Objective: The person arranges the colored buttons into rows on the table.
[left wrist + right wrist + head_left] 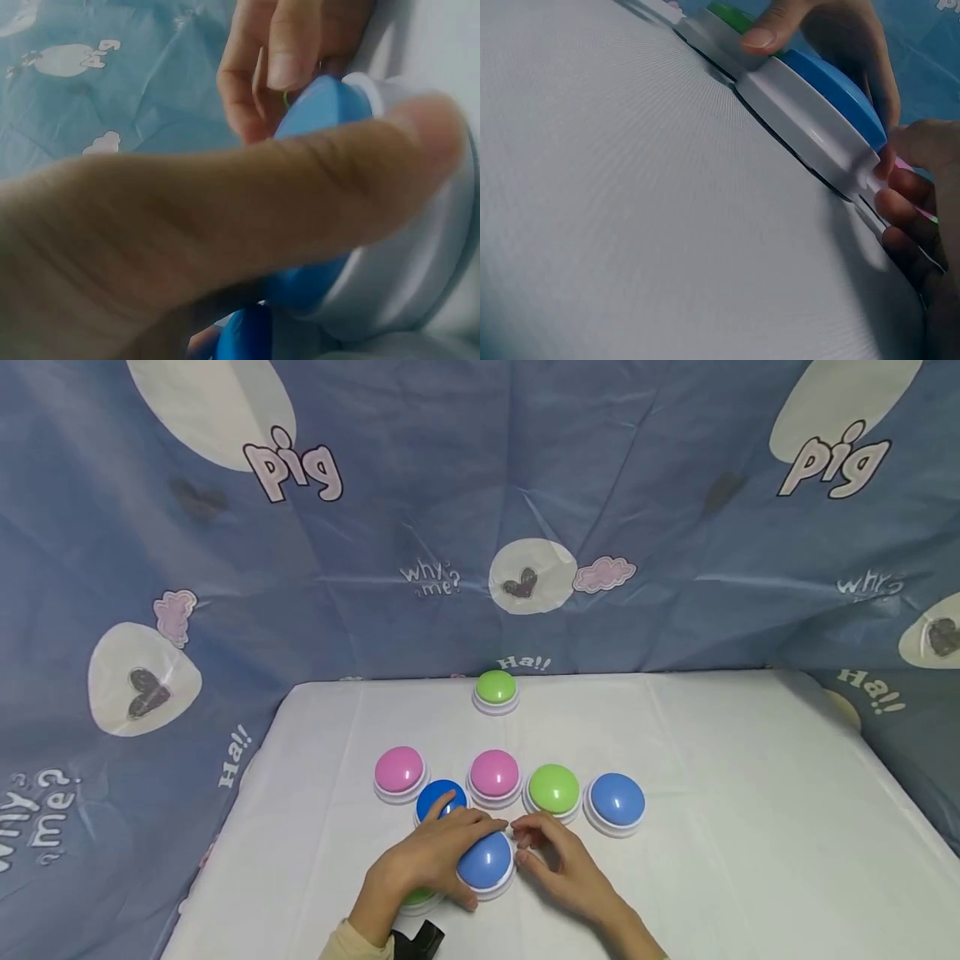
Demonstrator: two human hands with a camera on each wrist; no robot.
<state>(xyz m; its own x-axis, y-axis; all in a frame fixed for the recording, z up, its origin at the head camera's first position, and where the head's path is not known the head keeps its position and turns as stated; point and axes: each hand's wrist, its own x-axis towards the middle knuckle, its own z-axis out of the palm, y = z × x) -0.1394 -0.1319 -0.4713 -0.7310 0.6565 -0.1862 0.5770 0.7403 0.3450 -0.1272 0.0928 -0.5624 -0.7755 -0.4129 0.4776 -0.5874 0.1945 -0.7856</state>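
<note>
My left hand [429, 853] spans a light-blue domed push button [486, 860] on a round white base, its thumb at the near side and its fingers at the far side. In the left wrist view the thumb [322, 187] crosses the button's side. My right hand [567, 870] is just right of this button, fingers loosely bent, fingertips at the base's edge. Beneath the left fingers shows a darker blue button [435, 793], partly covered. A green button [417, 902] peeks out under the left wrist, mostly hidden.
Beyond the hands stand two pink buttons [399, 770], a green button [554, 788] and another blue button [617, 799]. One more green button [496, 687] is at the back edge of the white-covered table [750, 827]. A printed blue cloth [420, 468] hangs behind.
</note>
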